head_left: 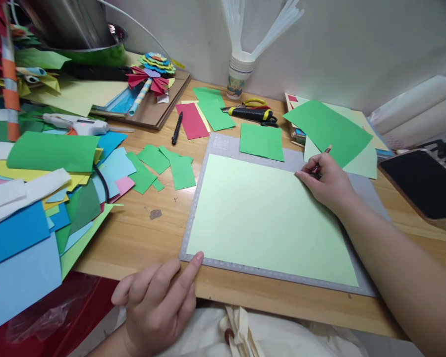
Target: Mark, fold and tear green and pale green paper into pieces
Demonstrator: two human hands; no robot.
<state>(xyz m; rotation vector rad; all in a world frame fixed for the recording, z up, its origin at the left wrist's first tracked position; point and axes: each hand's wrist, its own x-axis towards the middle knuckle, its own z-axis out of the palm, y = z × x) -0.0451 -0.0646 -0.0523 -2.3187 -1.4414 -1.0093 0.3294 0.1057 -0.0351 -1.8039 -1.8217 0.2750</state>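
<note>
A light green sheet of paper [267, 218] lies flat on a grey cutting mat [366, 277]. My right hand [327, 181] rests at the sheet's upper right corner, its fingers closed around a dark pencil [328, 148], whose end sticks up above them. The pencil's lower part is mostly hidden by the fingers. At the near left corner, my left hand [158, 295] touches the edge of the sheet with its stretched index finger. Its other fingers are loosely bent and hold nothing. A green paper piece [262, 142] lies across the mat's far edge.
Green scraps [183, 172], a black pen [177, 129] and wire strippers [250, 114] lie beyond the mat. Coloured paper [18, 243] and a glue gun [76, 123] crowd the left. Paper cups [236, 85] hold glue sticks. A dark tablet [423, 183] stands right.
</note>
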